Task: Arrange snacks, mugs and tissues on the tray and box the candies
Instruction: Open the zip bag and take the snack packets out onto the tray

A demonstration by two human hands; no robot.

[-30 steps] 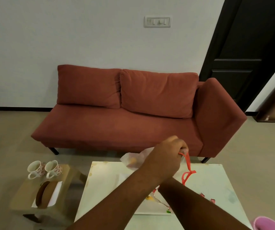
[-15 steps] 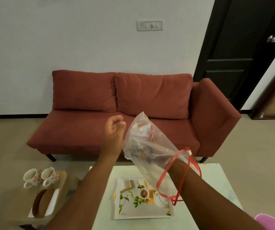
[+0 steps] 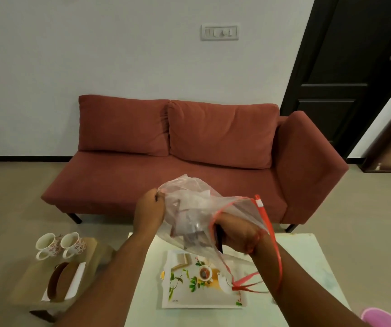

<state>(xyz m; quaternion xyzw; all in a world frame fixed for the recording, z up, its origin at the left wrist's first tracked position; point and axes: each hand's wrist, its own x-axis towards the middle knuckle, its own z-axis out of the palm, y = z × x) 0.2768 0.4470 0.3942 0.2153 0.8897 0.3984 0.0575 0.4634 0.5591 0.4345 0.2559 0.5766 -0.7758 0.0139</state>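
Note:
A clear plastic bag (image 3: 191,208) with a red drawstring rim hangs in the air above the table, several wrapped items visible through it. My left hand (image 3: 148,212) pinches the bag's closed end at the left. My right hand (image 3: 235,234) is inside the bag's mouth with its fingers curled; what it holds is hidden. Below them a white tray (image 3: 182,293) printed with leaves and a teacup lies on the pale table (image 3: 307,260). Two floral mugs (image 3: 60,244) stand on a low wooden stool at the left.
The wooden stool (image 3: 31,284) also carries a white tissue box with a brown oval opening (image 3: 60,282). A pink object (image 3: 380,317) shows at the bottom right corner. A red sofa (image 3: 189,147) stands beyond the table, a dark door (image 3: 345,74) at the right.
My left hand has come back from open air and closed on the bag's end. My right hand has gone deeper into the bag, which has dropped lower. The camera has tilted down.

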